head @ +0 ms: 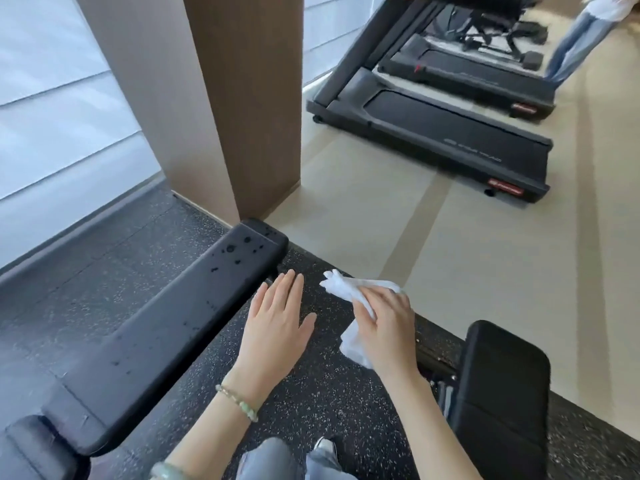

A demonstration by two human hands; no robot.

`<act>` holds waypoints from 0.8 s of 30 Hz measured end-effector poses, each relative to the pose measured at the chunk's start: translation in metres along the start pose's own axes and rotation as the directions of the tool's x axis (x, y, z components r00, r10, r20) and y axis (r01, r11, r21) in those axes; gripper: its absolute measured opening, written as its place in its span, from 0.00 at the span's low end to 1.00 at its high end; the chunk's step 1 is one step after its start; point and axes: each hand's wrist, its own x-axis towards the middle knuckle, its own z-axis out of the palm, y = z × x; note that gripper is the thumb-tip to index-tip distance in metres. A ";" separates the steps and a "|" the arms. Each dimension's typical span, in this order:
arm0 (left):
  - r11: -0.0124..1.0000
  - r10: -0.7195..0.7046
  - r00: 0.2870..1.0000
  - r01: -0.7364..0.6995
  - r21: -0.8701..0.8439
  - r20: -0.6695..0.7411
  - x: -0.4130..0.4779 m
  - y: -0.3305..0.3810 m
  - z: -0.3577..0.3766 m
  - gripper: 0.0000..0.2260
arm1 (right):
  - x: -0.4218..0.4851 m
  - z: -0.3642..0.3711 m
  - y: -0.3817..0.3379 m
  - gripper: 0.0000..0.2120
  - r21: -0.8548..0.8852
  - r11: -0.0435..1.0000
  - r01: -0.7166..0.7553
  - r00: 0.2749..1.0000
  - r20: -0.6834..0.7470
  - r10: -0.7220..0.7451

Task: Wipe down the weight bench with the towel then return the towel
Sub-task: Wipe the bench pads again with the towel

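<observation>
Hovering beside the wet pad, towel not on it yet. Weight bench [166, 317] lies left of both hands, water drops [239, 249] scattered along it. Towel [346, 296] is bunched in the right hand [384, 327], fingers curled round it. Left hand [277, 327] has fingers straight, close together, holding nothing. Risks: the small wad likely smears rather than dries. Drops beyond the fingertips, at the far end, are easily missed. The loose tail may drag on the floor [329, 403].
</observation>
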 end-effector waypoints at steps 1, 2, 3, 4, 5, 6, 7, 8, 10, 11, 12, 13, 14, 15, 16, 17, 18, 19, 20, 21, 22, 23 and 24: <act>0.999 -0.038 0.999 0.038 0.005 0.004 0.006 -0.006 0.003 0.28 | 0.010 0.009 0.001 0.20 0.020 1.000 0.017 1.000 0.026 -0.018; 0.997 -0.074 0.997 0.074 0.013 0.007 0.011 -0.011 0.005 0.28 | 0.020 0.017 0.001 0.20 0.041 0.998 0.037 0.998 0.041 -0.039; 0.994 -0.109 0.994 0.109 0.021 0.005 0.016 -0.017 0.008 0.28 | 0.029 0.025 0.001 0.20 0.064 0.996 0.058 0.997 0.052 -0.061; 0.989 -0.144 0.990 0.144 0.022 0.006 0.023 -0.024 0.012 0.28 | 0.041 0.034 0.000 0.19 0.089 0.993 0.077 0.994 0.064 -0.083; 0.984 -0.176 0.984 0.176 0.018 0.008 0.031 -0.030 0.016 0.28 | 0.052 0.044 -0.001 0.19 0.113 0.989 0.096 0.992 0.077 -0.105; 0.979 -0.204 0.979 0.204 0.014 0.009 0.039 -0.037 0.022 0.28 | 0.063 0.055 -0.001 0.18 0.133 0.985 0.114 0.988 0.090 -0.126; 0.974 -0.226 0.974 0.226 0.017 0.007 0.047 -0.045 0.028 0.28 | 0.075 0.066 -0.002 0.17 0.151 0.980 0.131 0.984 0.102 -0.148; 0.970 -0.244 0.970 0.244 0.018 0.004 0.056 -0.053 0.034 0.28 | 0.087 0.078 -0.003 0.17 0.167 0.975 0.147 0.979 0.113 -0.168; 0.962 -0.275 0.961 0.275 0.006 0.015 0.077 -0.072 0.047 0.28 | 0.114 0.102 -0.007 0.16 0.190 0.966 0.176 0.970 0.132 -0.203; 0.956 -0.292 0.956 0.292 0.002 0.018 0.089 -0.081 0.053 0.28 | 0.128 0.115 -0.008 0.15 0.196 0.962 0.192 0.965 0.140 -0.221; 0.951 -0.309 0.951 0.309 0.003 0.016 0.102 -0.093 0.061 0.28 | 0.144 0.129 -0.010 0.15 0.197 0.958 0.209 0.959 0.149 -0.240; 0.946 -0.323 0.946 0.323 0.003 0.012 0.117 -0.104 0.068 0.28 | 0.161 0.143 -0.011 0.15 0.199 0.955 0.222 0.953 0.161 -0.255; 0.944 -0.331 0.944 0.331 -0.001 0.007 0.131 -0.115 0.076 0.28 | 0.177 0.157 -0.012 0.15 0.202 0.951 0.232 0.948 0.174 -0.268; 0.942 -0.336 0.942 0.336 -0.005 0.002 0.145 -0.127 0.083 0.27 | 0.194 0.171 -0.012 0.14 0.205 0.949 0.241 0.941 0.189 -0.280; 0.938 -0.345 0.938 0.345 -0.005 -0.003 0.161 -0.138 0.091 0.27 | 0.212 0.186 -0.012 0.14 0.205 0.947 0.247 0.934 0.209 -0.289; 0.932 -0.362 0.932 0.362 -0.001 -0.004 0.176 -0.150 0.099 0.27 | 0.230 0.201 -0.011 0.14 0.204 0.945 0.255 0.925 0.233 -0.300; 0.923 -0.384 0.923 0.384 0.003 0.007 0.190 -0.160 0.106 0.27 | 0.247 0.217 -0.010 0.14 0.204 0.943 0.262 0.914 0.260 -0.310; 0.914 -0.406 0.914 0.406 0.000 0.029 0.203 -0.171 0.113 0.27 | 0.263 0.232 -0.010 0.14 0.201 0.942 0.269 0.904 0.283 -0.319; 0.904 -0.426 0.903 0.426 -0.005 0.053 0.215 -0.182 0.120 0.27 | 0.279 0.246 -0.010 0.14 0.196 0.940 0.278 0.896 0.301 -0.327; 0.897 -0.440 0.896 0.441 -0.002 0.065 0.228 -0.192 0.127 0.27 | 0.295 0.261 -0.010 0.14 0.192 0.939 0.284 0.888 0.317 -0.333; 0.892 -0.451 0.889 0.453 0.000 0.078 0.240 -0.202 0.137 0.27 | 0.311 0.276 -0.008 0.14 0.191 0.940 0.282 0.882 0.334 -0.332; 0.887 -0.460 0.884 0.461 0.001 0.084 0.252 -0.210 0.148 0.27 | 0.325 0.291 -0.005 0.14 0.192 0.942 0.275 0.878 0.349 -0.328; 0.882 -0.470 0.879 0.471 -0.003 0.084 0.264 -0.218 0.160 0.27 | 0.338 0.306 0.000 0.14 0.194 0.944 0.268 0.875 0.361 -0.323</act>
